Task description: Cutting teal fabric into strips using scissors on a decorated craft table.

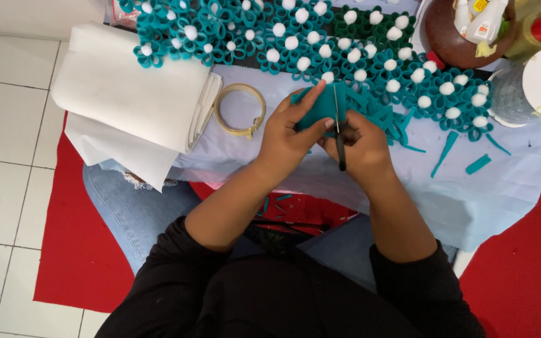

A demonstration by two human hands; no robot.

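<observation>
The teal felt piece [320, 109] sits pinched between my left thumb and fingers [305, 100], held just above the pale blue cloth [483, 194]. My right hand [361, 147] touches its right edge, fingers closed around small black-handled scissors [339, 134] whose blades lie against the felt. Beyond them runs a band of teal felt flowers [345, 53] with white pompoms. An embroidery hoop [240, 111] lies left, beside folded white fabric [129, 100].

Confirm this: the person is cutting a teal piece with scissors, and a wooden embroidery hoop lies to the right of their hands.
Not quite. In the head view the embroidery hoop lies left of the hands, beside the white fabric stack. The right hand does work scissors on the teal piece, held by the left hand.
</observation>
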